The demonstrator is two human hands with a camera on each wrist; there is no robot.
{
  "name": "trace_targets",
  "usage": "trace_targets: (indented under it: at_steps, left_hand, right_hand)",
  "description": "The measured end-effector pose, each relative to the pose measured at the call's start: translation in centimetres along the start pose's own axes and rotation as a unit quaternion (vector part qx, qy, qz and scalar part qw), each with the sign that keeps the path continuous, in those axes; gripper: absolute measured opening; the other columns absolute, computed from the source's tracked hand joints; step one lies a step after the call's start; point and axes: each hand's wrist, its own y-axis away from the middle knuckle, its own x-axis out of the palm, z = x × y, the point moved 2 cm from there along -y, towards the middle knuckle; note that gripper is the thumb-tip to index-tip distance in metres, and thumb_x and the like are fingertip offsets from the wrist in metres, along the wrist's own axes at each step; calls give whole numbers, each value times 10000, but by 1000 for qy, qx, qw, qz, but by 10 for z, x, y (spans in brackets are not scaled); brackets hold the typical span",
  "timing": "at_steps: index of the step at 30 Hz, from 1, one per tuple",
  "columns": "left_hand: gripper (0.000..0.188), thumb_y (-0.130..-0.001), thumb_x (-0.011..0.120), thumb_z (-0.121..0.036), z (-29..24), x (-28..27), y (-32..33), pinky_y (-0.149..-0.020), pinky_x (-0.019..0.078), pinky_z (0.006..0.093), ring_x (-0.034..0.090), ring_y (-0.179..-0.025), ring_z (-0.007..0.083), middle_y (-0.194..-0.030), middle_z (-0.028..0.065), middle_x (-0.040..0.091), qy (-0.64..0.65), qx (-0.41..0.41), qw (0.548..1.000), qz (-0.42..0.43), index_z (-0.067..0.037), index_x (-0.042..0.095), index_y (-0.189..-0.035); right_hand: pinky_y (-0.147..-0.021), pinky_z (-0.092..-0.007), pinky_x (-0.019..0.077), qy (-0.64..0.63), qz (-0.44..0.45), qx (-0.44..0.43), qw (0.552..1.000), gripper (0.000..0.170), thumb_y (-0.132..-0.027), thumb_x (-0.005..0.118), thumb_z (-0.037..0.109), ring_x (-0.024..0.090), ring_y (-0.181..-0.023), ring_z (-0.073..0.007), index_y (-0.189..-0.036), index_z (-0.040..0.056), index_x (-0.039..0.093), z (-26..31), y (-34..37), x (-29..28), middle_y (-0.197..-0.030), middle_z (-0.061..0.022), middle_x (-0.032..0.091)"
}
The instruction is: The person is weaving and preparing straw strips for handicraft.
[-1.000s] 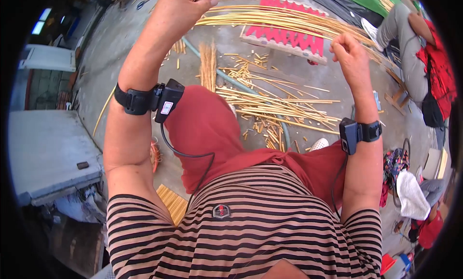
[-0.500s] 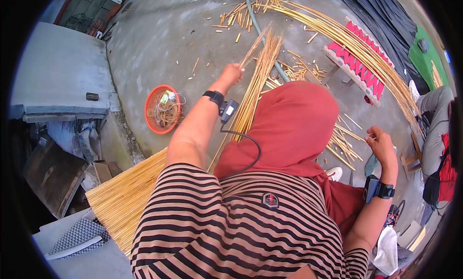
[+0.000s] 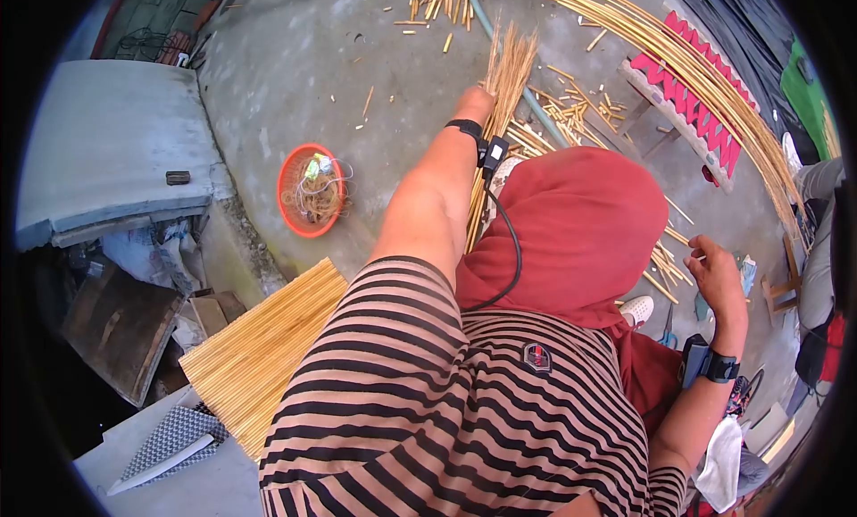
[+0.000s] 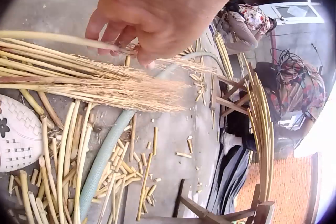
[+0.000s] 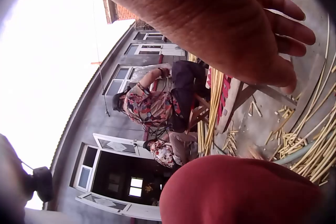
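My left hand (image 3: 476, 104) is over a bundle of dry stalks (image 3: 512, 66) with feathery, frayed ends, lying beside my knee. In the left wrist view, its thumb and fingers pinch one pale stalk (image 4: 47, 35) just above that bundle, with wispy bristles trailing past the fingertips. Raised near my right knee, my right hand (image 3: 714, 274) has loosely bent fingers and holds nothing. In the right wrist view its fingers (image 5: 289, 27) hang apart over the ground, where cut stalks lie.
A red-orange basket (image 3: 287, 194) of stringy fibre stands at left, near a mat of stalks (image 3: 268, 347). Long stalks (image 3: 661, 57) arch over a bench with pink zigzag trim (image 3: 705, 93). A hose (image 3: 546, 120) crosses the littered floor. Other people (image 5: 147, 103) sit nearby.
The head view has swung left, bringing the basket and mat into sight. My left hand has gone from the long stalks by the bench to the bundle. The right hand has lowered, its fingers loosening.
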Motion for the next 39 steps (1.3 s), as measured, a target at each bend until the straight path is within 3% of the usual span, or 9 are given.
trace_targets:
  at_steps: [1, 10, 13, 15, 18, 21, 28, 35, 39]
  left_hand:
    - [353, -793, 616, -321, -11, -4, 4, -818, 465, 440, 573, -968, 386, -1008, 233, 609, -37, 20, 999, -2, -8, 651, -952]
    - [308, -769, 627, -292, 5, 4, 36, -786, 483, 397, 608, -905, 352, -927, 188, 645, -31, 8, 998, -53, -16, 661, -901]
    - [247, -767, 613, -271, 25, 1, 28, -751, 497, 384, 625, -878, 315, -895, 175, 654, 44, -14, 996, -74, -44, 675, -845]
    - [55, -729, 629, -120, 51, -1, -3, -711, 478, 339, 612, -729, 187, -810, 72, 675, 216, -33, 973, -70, -89, 667, -753]
    - [76, -738, 626, -143, -17, -45, 42, -695, 411, 378, 560, -785, 159, -779, 15, 625, 323, -9, 943, -79, -129, 632, -812]
    - [140, -830, 602, -206, -83, -86, 70, -758, 419, 384, 580, -900, 182, -961, 44, 635, 400, 19, 916, -7, -104, 601, -926]
    - [123, -895, 528, -177, -255, -144, 120, -831, 433, 419, 581, -928, 205, -953, 76, 636, 524, 158, 826, 136, -75, 593, -878]
    - [211, -915, 517, -254, -404, -123, 229, -845, 453, 404, 582, -899, 200, -915, 104, 632, 443, 311, 780, 314, -64, 581, -853]
    - [424, -915, 449, -446, -431, -59, 261, -846, 446, 387, 587, -881, 193, -936, 97, 630, 242, 402, 809, 355, -60, 600, -825]
  right_hand:
    - [-621, -343, 472, 6, -1, -9, 1000, 274, -774, 620, 61, 607, -678, -251, -1022, -8, 529, -3, -2, 1, -847, -161, 609]
    - [-661, -375, 469, -11, -6, -49, 999, 264, -762, 624, 99, 603, -727, -303, -996, -4, 556, 15, -5, -4, -849, -174, 608]
    - [-668, -395, 470, 1, 0, -42, 999, 227, -754, 612, 79, 601, -745, -331, -956, -8, 558, 22, -1, -10, -855, -181, 612]
    - [-673, -416, 469, 26, -9, -81, 996, 169, -771, 574, 90, 596, -763, -354, -913, -1, 567, 22, 0, -10, -851, -183, 617]
    - [-701, -451, 471, 84, -6, -80, 993, 151, -801, 487, 110, 588, -818, -385, -846, 12, 593, 11, 0, -10, -859, -203, 620]
    - [-728, -442, 487, 142, 17, -42, 989, 200, -790, 457, 92, 605, -852, -370, -866, 13, 624, 19, 6, -18, -871, -217, 627]
    - [-750, -405, 508, 151, 33, -55, 986, 227, -765, 486, 79, 629, -879, -323, -889, 29, 670, 18, 17, -19, -913, -187, 646]
    - [-723, -408, 507, 142, -2, -89, 986, 189, -772, 516, 114, 635, -842, -320, -891, 49, 648, 11, 27, -14, -862, -163, 654]
    - [-718, -410, 505, 124, -2, -101, 987, 191, -773, 522, 124, 638, -831, -322, -908, 42, 629, 10, 34, -18, -847, -165, 655]
